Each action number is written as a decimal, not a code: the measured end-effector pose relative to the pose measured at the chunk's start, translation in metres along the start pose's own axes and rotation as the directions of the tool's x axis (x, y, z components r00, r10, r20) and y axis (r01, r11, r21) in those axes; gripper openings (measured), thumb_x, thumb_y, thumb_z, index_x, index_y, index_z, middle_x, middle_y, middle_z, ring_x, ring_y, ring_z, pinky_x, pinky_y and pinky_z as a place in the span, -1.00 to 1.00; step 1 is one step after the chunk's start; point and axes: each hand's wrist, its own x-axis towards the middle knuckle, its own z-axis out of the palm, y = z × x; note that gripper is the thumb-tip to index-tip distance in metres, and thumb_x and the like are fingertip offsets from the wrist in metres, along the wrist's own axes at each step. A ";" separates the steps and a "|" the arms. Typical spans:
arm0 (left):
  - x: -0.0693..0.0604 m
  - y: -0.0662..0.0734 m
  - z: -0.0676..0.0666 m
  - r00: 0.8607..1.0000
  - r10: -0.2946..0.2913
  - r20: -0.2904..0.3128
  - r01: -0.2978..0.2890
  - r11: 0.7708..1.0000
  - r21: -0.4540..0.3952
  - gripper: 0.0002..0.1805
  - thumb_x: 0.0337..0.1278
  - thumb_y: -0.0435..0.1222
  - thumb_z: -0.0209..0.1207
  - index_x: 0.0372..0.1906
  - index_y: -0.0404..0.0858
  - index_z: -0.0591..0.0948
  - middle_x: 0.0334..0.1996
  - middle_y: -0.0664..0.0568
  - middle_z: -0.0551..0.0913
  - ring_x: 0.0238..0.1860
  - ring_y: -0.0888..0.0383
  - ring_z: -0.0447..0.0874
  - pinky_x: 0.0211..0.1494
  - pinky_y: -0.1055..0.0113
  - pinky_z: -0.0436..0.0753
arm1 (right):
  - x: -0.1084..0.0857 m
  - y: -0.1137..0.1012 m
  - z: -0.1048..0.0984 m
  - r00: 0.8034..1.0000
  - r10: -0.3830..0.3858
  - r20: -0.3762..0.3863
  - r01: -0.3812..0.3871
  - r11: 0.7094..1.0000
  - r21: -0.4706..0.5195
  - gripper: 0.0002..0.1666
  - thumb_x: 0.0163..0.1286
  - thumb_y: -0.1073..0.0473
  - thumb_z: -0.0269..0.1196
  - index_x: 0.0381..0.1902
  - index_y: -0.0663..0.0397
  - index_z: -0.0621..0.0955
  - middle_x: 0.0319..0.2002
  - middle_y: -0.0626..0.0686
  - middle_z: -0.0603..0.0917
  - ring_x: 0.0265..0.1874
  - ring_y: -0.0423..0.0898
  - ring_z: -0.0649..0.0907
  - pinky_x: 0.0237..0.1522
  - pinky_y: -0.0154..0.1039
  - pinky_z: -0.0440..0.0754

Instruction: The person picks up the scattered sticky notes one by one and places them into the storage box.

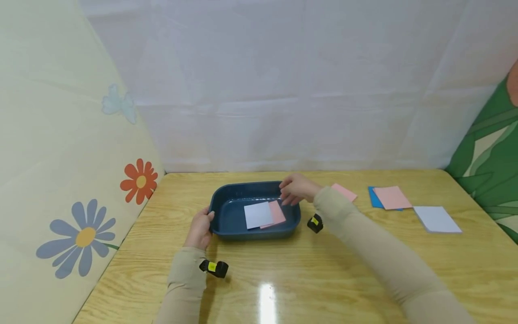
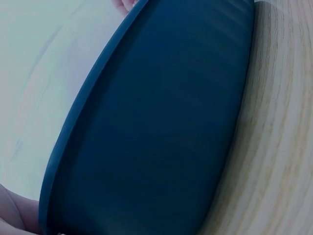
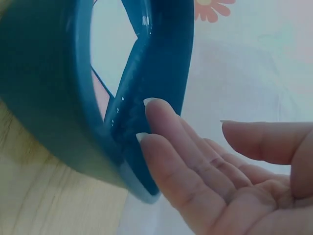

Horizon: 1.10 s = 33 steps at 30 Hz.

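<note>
A dark blue tray (image 1: 226, 216) stands on the table, with a white paper square (image 1: 257, 215) partly over a pink one (image 1: 278, 213) inside it. The left hand (image 1: 200, 228) grips the tray's left end, thumb at the rim; in the left wrist view the tray's outer wall (image 2: 146, 122) fills most of the picture. Over the tray's back right corner, the right hand (image 1: 298, 189) holds nothing. In the right wrist view that hand (image 3: 220, 181) has its fingers loosely extended beside the rim, thumb apart; whether they touch the rim I cannot tell.
Right of the tray on the wooden table (image 1: 323, 279) lie a pink square (image 1: 344, 191) partly behind the right sleeve, another pink square (image 1: 392, 198) over a blue one (image 1: 375, 198), and a white stack (image 1: 438, 219). A white cloth (image 1: 283, 90) hangs behind the table.
</note>
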 end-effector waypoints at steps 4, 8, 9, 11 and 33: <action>-0.001 0.000 0.000 1.000 0.001 0.001 -0.001 1.000 0.004 -0.48 0.54 -0.42 -0.35 0.47 -0.51 -0.01 0.48 -0.31 0.00 0.46 -0.13 -0.01 0.46 0.05 0.11 | -0.005 0.002 -0.005 1.000 -0.001 -0.014 0.001 1.000 0.002 -0.53 0.46 0.36 0.05 0.25 0.51 0.34 -0.08 0.36 0.63 -0.26 0.05 0.72 -0.15 -0.08 0.68; -0.002 0.001 0.000 1.000 0.000 0.000 0.000 1.000 -0.002 -0.48 0.54 -0.42 -0.35 0.48 -0.51 -0.01 0.48 -0.31 0.00 0.46 -0.12 -0.01 0.46 0.07 0.11 | -0.009 0.005 -0.011 1.000 -0.004 -0.028 0.004 1.000 0.008 -0.52 0.46 0.35 0.04 0.26 0.51 0.33 -0.09 0.35 0.63 -0.26 0.05 0.71 -0.18 -0.09 0.68; -0.002 0.001 0.000 1.000 0.000 0.000 0.000 1.000 -0.003 -0.48 0.54 -0.42 -0.35 0.48 -0.50 -0.01 0.48 -0.31 0.00 0.46 -0.12 -0.01 0.46 0.07 0.11 | -0.011 0.006 -0.012 0.999 -0.007 -0.031 0.007 1.000 0.008 -0.52 0.46 0.35 0.04 0.26 0.51 0.33 -0.08 0.35 0.63 -0.26 0.05 0.71 -0.17 -0.07 0.68; -0.002 0.001 0.000 1.000 -0.002 -0.001 0.002 1.000 -0.001 -0.48 0.54 -0.42 -0.34 0.48 -0.50 -0.01 0.48 -0.30 0.01 0.46 -0.12 -0.01 0.46 0.07 0.11 | -0.013 0.007 -0.015 0.999 -0.013 -0.037 0.013 1.000 0.008 -0.52 0.46 0.35 0.04 0.26 0.51 0.33 -0.07 0.36 0.62 -0.24 0.07 0.71 -0.12 -0.03 0.67; -0.001 0.001 0.000 1.000 -0.011 0.000 0.011 1.000 0.003 -0.47 0.54 -0.41 -0.35 0.49 -0.49 -0.04 0.49 -0.29 -0.03 0.47 -0.10 -0.03 0.46 0.09 0.10 | -0.034 0.026 -0.037 0.990 -0.047 -0.133 0.043 0.999 -0.029 -0.47 0.42 0.34 0.04 0.28 0.53 0.30 0.08 0.47 0.52 0.02 0.32 0.59 -0.07 0.04 0.60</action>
